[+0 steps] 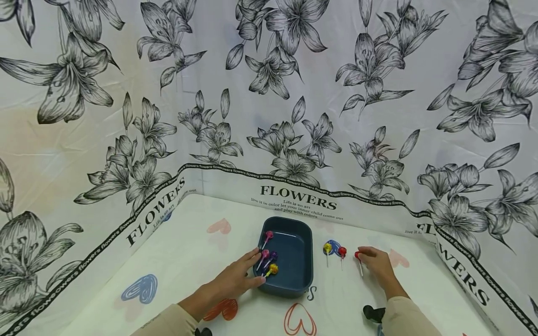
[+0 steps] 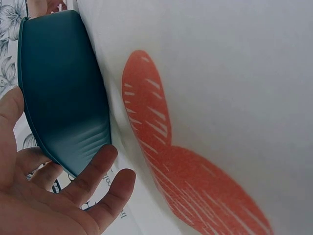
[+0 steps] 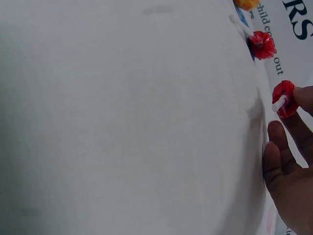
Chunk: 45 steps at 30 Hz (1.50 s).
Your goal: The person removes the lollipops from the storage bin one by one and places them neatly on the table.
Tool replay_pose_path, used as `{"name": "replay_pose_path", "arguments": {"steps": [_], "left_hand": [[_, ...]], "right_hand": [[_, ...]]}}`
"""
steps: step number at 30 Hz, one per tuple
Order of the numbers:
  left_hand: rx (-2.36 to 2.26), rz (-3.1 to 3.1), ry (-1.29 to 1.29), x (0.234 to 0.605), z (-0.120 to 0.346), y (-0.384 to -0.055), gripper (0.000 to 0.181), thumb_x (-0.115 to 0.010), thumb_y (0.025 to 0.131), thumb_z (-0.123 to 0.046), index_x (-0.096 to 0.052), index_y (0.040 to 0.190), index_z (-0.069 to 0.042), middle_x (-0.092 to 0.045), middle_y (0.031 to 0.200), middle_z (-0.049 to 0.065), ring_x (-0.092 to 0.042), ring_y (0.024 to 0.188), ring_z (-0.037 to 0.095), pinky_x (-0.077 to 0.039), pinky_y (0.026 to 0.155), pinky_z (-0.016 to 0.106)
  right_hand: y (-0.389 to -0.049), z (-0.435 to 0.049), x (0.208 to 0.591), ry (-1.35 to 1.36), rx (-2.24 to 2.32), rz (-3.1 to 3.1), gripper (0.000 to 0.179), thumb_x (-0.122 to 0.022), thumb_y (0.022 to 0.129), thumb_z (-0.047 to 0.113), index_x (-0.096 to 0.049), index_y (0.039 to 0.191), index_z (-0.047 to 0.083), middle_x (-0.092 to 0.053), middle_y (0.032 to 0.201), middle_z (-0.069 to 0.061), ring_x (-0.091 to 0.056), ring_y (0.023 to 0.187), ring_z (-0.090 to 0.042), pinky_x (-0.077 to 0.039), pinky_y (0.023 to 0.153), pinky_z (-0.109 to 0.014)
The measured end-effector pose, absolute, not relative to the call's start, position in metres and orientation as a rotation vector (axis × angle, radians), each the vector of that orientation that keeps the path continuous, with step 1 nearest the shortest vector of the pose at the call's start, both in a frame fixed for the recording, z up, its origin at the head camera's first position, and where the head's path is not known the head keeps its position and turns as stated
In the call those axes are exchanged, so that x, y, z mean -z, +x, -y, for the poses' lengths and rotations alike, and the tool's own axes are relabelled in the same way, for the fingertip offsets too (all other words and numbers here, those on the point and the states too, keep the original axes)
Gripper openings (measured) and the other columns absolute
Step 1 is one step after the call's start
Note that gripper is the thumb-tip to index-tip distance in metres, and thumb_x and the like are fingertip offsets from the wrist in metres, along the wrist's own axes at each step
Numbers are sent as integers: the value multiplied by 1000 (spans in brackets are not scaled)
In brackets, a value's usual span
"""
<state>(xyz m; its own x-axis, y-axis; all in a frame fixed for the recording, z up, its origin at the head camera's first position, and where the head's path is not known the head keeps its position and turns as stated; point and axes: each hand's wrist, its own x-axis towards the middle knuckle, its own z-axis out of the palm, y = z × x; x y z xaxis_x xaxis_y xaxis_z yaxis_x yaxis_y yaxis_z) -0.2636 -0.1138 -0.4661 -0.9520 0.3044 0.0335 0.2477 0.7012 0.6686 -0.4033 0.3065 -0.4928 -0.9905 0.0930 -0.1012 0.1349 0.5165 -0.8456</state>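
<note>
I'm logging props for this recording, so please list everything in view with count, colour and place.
printed cloth: one, white with red, pink and blue hearts, under everything
floral backdrop: white with black flowers and lettering, behind and around
container: one, dark blue, on the cloth
pink lollipops: two, container's left side
purple lollipops: at least one, same side; overlap hides the count
yellow lollipops: two, one in the container, one right of it
red lollipops: two, right of the container, one held
dark objects: at least two, unidentifiable, near the bottom edge
sleeves: two, beige
left hand: one, touching the container's left
right hand: one, pinching a red lollipop
</note>
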Motion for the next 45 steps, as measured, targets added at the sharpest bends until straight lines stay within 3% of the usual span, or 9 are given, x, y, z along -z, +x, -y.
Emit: {"name": "replay_pose_path", "arguments": {"steps": [5, 9, 15, 20, 29, 34, 36, 41, 45], "left_hand": [[-1098, -2821, 466, 466, 114, -263, 75, -50, 78, -56, -27, 137, -15, -14, 143, -4, -45, 109, 21, -36, 88, 45], [-1102, -2816, 476, 467, 114, -263, 73, -52, 79, -52, -27, 137, -15, -14, 143, -3, -43, 112, 21, -35, 88, 45], [-1100, -2816, 475, 467, 114, -263, 74, -51, 79, -53, -27, 137, -15, -13, 143, -4, -39, 115, 22, -34, 89, 46], [-1119, -2793, 453, 466, 113, -261, 74, -52, 79, -53, -27, 137, -16, -14, 143, -5, -49, 104, 21, -38, 85, 44], [-1106, -2803, 454, 466, 113, -262, 73, -52, 79, -52, -28, 137, -16, -14, 143, -4, -50, 102, 21, -39, 84, 44], [-1080, -2814, 476, 465, 113, -263, 74, -52, 78, -53, -27, 137, -15, -15, 143, -3, -42, 112, 23, -36, 87, 45], [-1075, -2820, 477, 465, 114, -264, 75, -51, 78, -54, -27, 137, -16, -14, 143, -3, -42, 112, 22, -36, 88, 46], [-1076, -2821, 452, 465, 114, -265, 74, -52, 78, -54, -27, 137, -16, -14, 143, -6, -51, 100, 19, -39, 84, 44], [-1086, -2808, 448, 465, 113, -264, 73, -53, 78, -52, -28, 137, -16, -14, 143, -7, -50, 101, 20, -39, 84, 44]], "right_hand": [[-404, -305, 498, 201, 1477, -2760, 35, -57, 84, 25, -56, 115, 8, -55, 111, -12, -46, 97, -25, -39, 58, -20], [-408, -305, 506, 227, 1433, -2816, 33, -57, 85, 26, -57, 113, 8, -56, 109, -12, -45, 99, -26, -42, 70, -32], [-413, -303, 515, 267, 1433, -2832, 32, -56, 85, 25, -57, 113, 8, -55, 109, -13, -44, 102, -29, -35, 85, -46], [-410, -302, 515, 286, 1400, -2845, 31, -55, 86, 25, -57, 112, 8, -55, 109, -13, -43, 101, -29, -35, 84, -47], [-409, -306, 511, 231, 1399, -2848, 36, -58, 84, 27, -57, 115, 8, -54, 113, -13, -44, 102, -28, -37, 82, -45], [-404, -313, 498, 224, 1398, -2826, 39, -59, 83, 28, -55, 117, 9, -53, 114, -13, -47, 98, -26, -44, 63, -29], [-402, -315, 490, 219, 1427, -2825, 41, -60, 82, 30, -55, 117, 9, -54, 113, -12, -49, 96, -25, -45, 59, -29], [-400, -320, 464, 116, 1555, -2800, 51, -58, 80, 40, -52, 119, 8, -52, 116, -13, -50, 99, -27, -46, 73, -38], [-393, -320, 438, 2, 1645, -2778, 54, -56, 81, 44, -49, 122, 9, -47, 121, -13, -47, 105, -30, -44, 80, -39]]}}
